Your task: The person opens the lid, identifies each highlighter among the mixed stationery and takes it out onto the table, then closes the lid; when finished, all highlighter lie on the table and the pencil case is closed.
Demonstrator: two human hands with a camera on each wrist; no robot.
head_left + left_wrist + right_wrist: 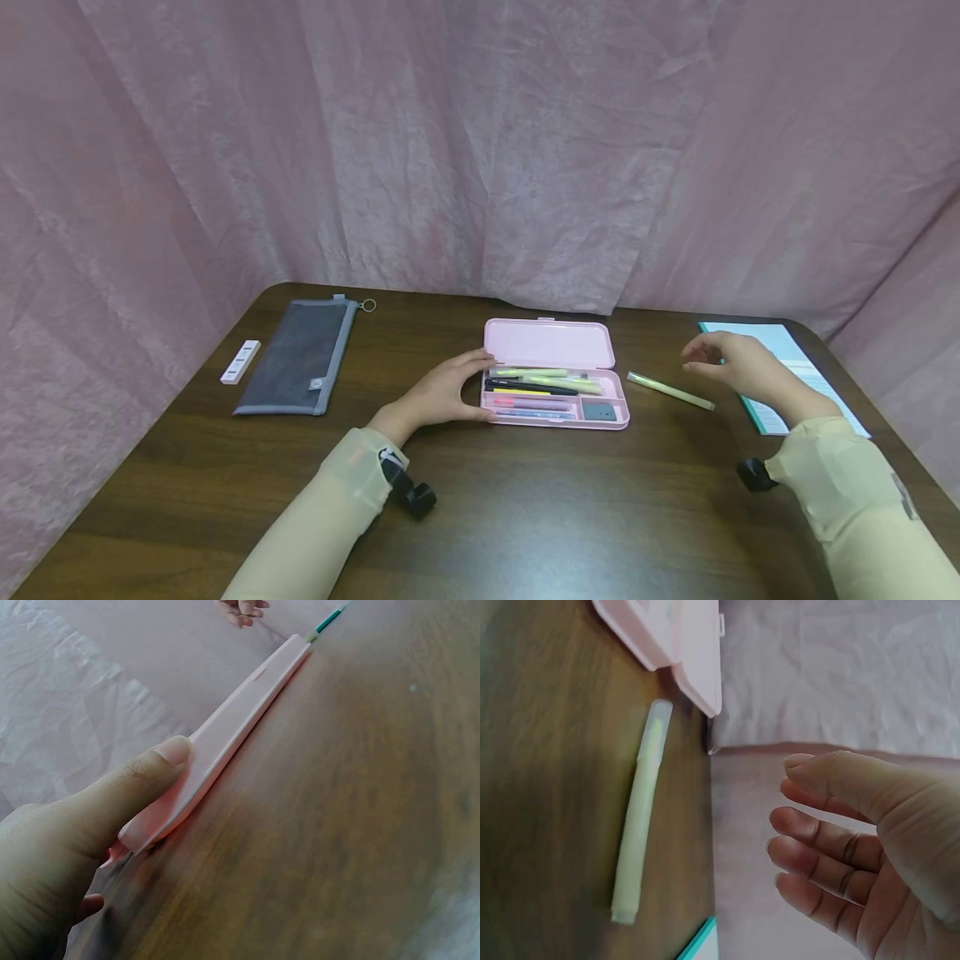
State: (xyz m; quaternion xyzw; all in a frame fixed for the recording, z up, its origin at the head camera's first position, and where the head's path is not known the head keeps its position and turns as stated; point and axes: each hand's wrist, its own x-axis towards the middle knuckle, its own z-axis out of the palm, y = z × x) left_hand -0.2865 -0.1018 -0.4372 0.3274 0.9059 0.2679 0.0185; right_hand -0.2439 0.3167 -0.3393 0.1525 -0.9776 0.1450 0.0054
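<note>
A pink pencil case [555,422] lies open on the table, its lid tipped back; pens, highlighters and a grey eraser [599,412] sit inside. My left hand [442,392] grips its left end, thumb on the front wall and fingers at the back corner; in the left wrist view the thumb [161,761] presses the pink side. Right of the case lies a pale yellow-green highlighter [671,391] with a clear cap, also plain in the right wrist view. Above and right of that highlighter hovers my right hand [753,373], fingers loosely bent, holding nothing.
At the right, a notebook [806,367] with a teal edge lies partly beneath the right forearm. Over on the left are a grey mesh zip pouch [296,358] with a ring and a small white strip [241,362]. A pink curtain [480,167] hangs along the table's back edge.
</note>
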